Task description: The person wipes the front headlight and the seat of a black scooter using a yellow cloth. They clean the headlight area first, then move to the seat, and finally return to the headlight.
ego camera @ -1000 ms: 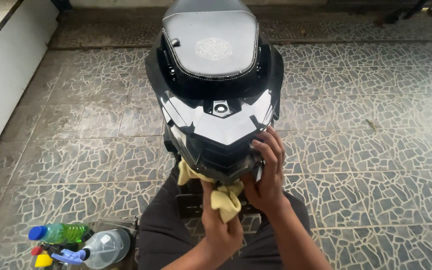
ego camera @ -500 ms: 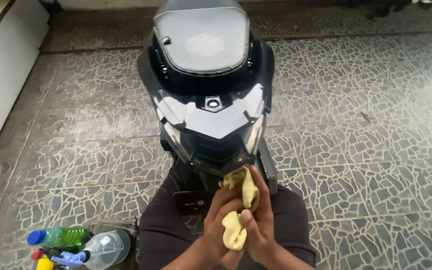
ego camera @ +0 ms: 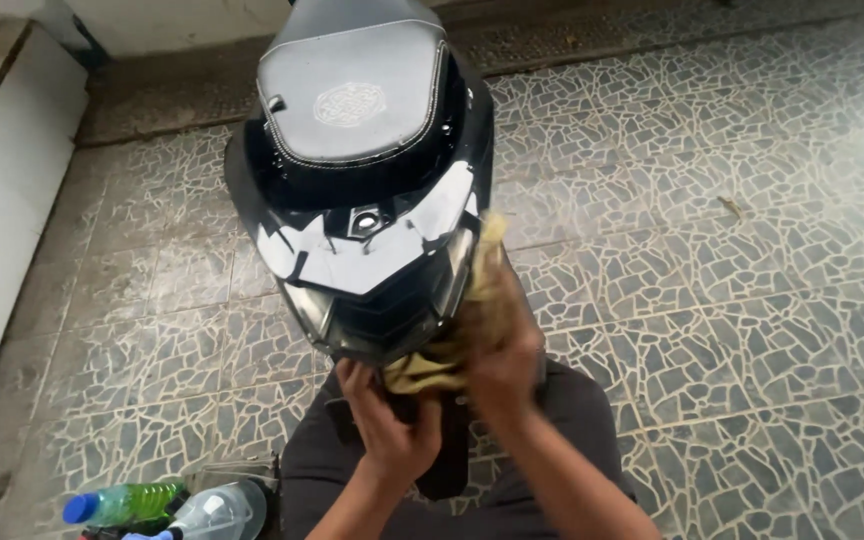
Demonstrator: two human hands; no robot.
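Note:
I look down on the rear of a black scooter (ego camera: 362,215) with a grey seat (ego camera: 352,95) and a glossy tail panel. My right hand (ego camera: 502,350) presses a yellow cloth (ego camera: 477,300) against the right side of the tail, by the tail light. My left hand (ego camera: 387,425) grips the lower end of the same cloth (ego camera: 422,375) under the tail. Both hands touch the scooter's rear underside. My dark-clad knees show below.
A green bottle with a blue cap (ego camera: 117,503) and a clear plastic bottle (ego camera: 214,512) lie at the lower left. A white wall or ledge (ego camera: 2,230) runs along the left. Mosaic stone tiles (ego camera: 732,300) cover the floor all around.
My hands, which bunched the cloth together below the tail, have parted. The right hand carried the cloth up along the tail's right side. The view has moved closer and shifted right.

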